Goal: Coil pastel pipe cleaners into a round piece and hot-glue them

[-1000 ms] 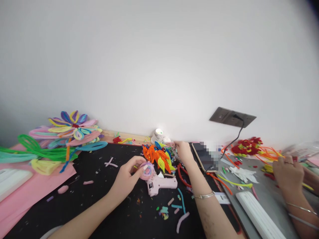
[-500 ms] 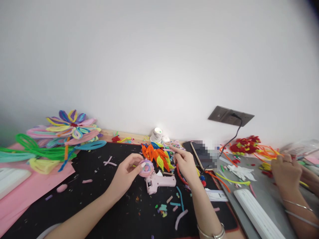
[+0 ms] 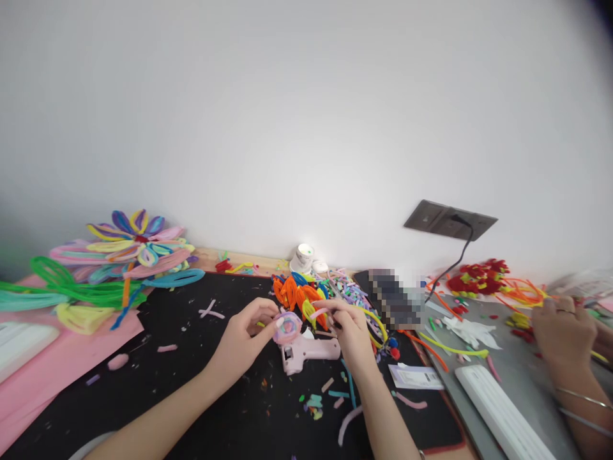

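Note:
My left hand (image 3: 242,335) pinches a round coil of pastel pink and lilac pipe cleaner (image 3: 288,328) between thumb and fingers. To its right, my right hand (image 3: 353,332) is closed on a short pink pipe cleaner piece (image 3: 318,313), which sticks out leftward from the fingertips. Just below the coil lies a pale pink glue gun (image 3: 316,349), on its side on the black mat (image 3: 191,396). Behind my hands sit looped orange and yellow-green pipe cleaners (image 3: 301,298). The right hand's fingertips are partly hidden.
A large pipe cleaner flower (image 3: 141,239) lies at the left on pink paper (image 3: 96,358). Pipe cleaner scraps (image 3: 313,401) litter the mat. At the back stands a white cup (image 3: 302,257). A phone (image 3: 390,297) lies right. Another person's hand (image 3: 562,332) works over the grey mat.
My right hand has drawn back toward me from the scrap pile, now with the pink piece in its fingers. The left hand and coil have shifted slightly right.

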Motion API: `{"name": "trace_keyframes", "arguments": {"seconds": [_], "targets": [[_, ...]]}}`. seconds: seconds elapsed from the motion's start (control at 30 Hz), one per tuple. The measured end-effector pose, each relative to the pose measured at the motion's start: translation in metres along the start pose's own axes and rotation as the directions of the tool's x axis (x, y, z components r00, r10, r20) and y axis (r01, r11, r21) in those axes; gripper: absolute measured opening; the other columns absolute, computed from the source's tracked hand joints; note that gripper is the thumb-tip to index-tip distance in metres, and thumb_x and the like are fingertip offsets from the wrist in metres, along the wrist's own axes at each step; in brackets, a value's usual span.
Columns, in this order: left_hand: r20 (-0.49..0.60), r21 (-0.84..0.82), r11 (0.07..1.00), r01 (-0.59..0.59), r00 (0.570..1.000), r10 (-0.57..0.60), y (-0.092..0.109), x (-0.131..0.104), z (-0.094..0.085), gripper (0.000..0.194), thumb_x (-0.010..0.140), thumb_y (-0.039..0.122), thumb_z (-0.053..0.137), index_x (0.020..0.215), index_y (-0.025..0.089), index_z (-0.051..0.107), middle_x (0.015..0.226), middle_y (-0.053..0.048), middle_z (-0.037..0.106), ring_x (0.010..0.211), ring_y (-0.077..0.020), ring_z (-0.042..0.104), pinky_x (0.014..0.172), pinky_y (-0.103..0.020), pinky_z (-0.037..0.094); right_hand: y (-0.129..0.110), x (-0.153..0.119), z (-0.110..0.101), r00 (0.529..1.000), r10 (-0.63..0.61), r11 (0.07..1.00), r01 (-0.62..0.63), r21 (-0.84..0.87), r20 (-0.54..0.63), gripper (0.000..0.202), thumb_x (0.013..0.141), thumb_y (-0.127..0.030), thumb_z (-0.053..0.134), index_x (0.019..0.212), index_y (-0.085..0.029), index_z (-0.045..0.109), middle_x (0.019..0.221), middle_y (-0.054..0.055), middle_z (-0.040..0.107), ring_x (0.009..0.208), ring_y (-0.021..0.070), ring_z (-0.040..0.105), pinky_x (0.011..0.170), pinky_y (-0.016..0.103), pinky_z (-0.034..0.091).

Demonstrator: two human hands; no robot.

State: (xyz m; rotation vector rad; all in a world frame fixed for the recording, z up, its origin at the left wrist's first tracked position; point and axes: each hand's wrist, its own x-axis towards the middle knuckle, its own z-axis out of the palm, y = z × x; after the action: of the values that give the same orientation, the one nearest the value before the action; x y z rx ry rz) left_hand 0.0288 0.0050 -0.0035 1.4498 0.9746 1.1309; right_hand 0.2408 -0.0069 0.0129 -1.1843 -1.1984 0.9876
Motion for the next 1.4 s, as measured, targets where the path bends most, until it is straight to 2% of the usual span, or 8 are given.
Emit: {"name": "trace_keyframes", "arguments": {"seconds": [0.13, 0.23, 0.3, 0.4, 0.63, 0.83, 1.2, 1.4], "targets": [[0.024, 0.081, 0.997, -0.003, 1.0, 0.001, 0.003, -0.001, 0.001, 0.009, 0.079, 0.025, 0.059, 0.086, 0.02, 0.059, 0.083, -0.003, 0.069, 0.079, -0.0181, 0.068, 0.068, -0.027, 0.054, 0.0, -0.004, 0.002, 0.999, 0.051, 0.992, -0.052, 0.113, 0.005, 0.033, 0.074, -0.024, 0.048, 0.084, -0.018, 0.079, 0.061, 0.001, 0.058, 0.052, 0.0128, 0.041, 0.048, 0.024, 0.034], [0.043, 0.121, 0.992, -0.033, 0.999, 0.028, 0.004, -0.002, 0.002, 0.007, 0.079, 0.023, 0.059, 0.085, 0.02, 0.06, 0.083, -0.003, 0.07, 0.077, -0.0176, 0.069, 0.069, -0.027, 0.055, -0.004, -0.006, 0.005, 1.0, 0.015, 0.998, -0.013, 0.058, -0.021, 0.026, 0.08, -0.033, 0.057, 0.085, -0.018, 0.079, 0.055, -0.002, 0.053, 0.048, 0.0108, 0.038, 0.046, 0.023, 0.032], [0.055, 0.134, 0.989, -0.065, 0.997, 0.058, 0.003, -0.002, 0.002, 0.007, 0.08, 0.023, 0.058, 0.085, 0.02, 0.061, 0.083, -0.003, 0.07, 0.077, -0.0175, 0.069, 0.07, -0.028, 0.056, -0.008, -0.007, 0.007, 0.998, -0.023, 1.0, 0.023, -0.01, -0.051, 0.021, 0.077, -0.033, 0.065, 0.082, -0.018, 0.079, 0.055, -0.001, 0.056, 0.049, 0.0107, 0.043, 0.048, 0.023, 0.036], [0.063, 0.147, 0.983, -0.107, 0.993, 0.099, 0.003, -0.004, 0.002, 0.009, 0.081, 0.022, 0.057, 0.087, 0.021, 0.063, 0.088, -0.003, 0.071, 0.081, -0.0179, 0.07, 0.073, -0.029, 0.057, -0.012, -0.008, 0.01, 0.997, -0.035, 0.998, 0.032, -0.049, -0.072, 0.015, 0.072, -0.029, 0.071, 0.078, -0.018, 0.079, 0.068, 0.004, 0.07, 0.059, 0.0152, 0.057, 0.055, 0.025, 0.046], [0.053, 0.162, 0.978, -0.133, 0.991, 0.126, 0.003, -0.004, 0.002, 0.011, 0.081, 0.023, 0.057, 0.089, 0.021, 0.066, 0.09, -0.004, 0.074, 0.082, -0.0184, 0.072, 0.073, -0.028, 0.058, -0.012, -0.01, 0.012, 0.999, -0.049, 0.997, 0.048, -0.068, -0.018, 0.014, 0.072, -0.021, 0.067, 0.078, -0.02, 0.079, 0.073, 0.005, 0.075, 0.061, 0.0155, 0.062, 0.056, 0.025, 0.05], [0.038, 0.197, 0.968, -0.158, 0.987, 0.154, 0.004, -0.004, 0.001, 0.011, 0.081, 0.022, 0.057, 0.085, 0.021, 0.067, 0.088, -0.004, 0.074, 0.081, -0.0186, 0.072, 0.074, -0.029, 0.058, -0.013, -0.01, 0.012, 1.0, -0.017, 1.0, 0.017, -0.019, -0.011, 0.01, 0.07, -0.021, 0.07, 0.074, -0.021, 0.079, 0.073, 0.004, 0.076, 0.063, 0.0157, 0.065, 0.057, 0.024, 0.05], [0.03, 0.226, 0.96, -0.165, 0.986, 0.162, 0.009, -0.004, 0.001, 0.012, 0.08, 0.022, 0.056, 0.083, 0.02, 0.068, 0.086, -0.004, 0.075, 0.079, -0.0183, 0.072, 0.074, -0.029, 0.059, -0.013, -0.01, 0.013, 0.999, -0.032, 0.999, 0.032, -0.012, 0.02, 0.009, 0.07, -0.021, 0.07, 0.074, -0.021, 0.078, 0.071, 0.003, 0.076, 0.059, 0.0148, 0.064, 0.054, 0.023, 0.05], [0.017, 0.205, 0.967, -0.151, 0.988, 0.151, 0.01, -0.004, 0.002, 0.011, 0.081, 0.023, 0.057, 0.083, 0.02, 0.067, 0.086, -0.004, 0.075, 0.078, -0.0185, 0.072, 0.073, -0.029, 0.059, -0.013, -0.01, 0.013, 0.998, -0.061, 0.997, 0.062, -0.043, 0.032, 0.009, 0.072, -0.02, 0.069, 0.075, -0.021, 0.078, 0.076, 0.005, 0.077, 0.069, 0.0189, 0.069, 0.062, 0.027, 0.054]]}}
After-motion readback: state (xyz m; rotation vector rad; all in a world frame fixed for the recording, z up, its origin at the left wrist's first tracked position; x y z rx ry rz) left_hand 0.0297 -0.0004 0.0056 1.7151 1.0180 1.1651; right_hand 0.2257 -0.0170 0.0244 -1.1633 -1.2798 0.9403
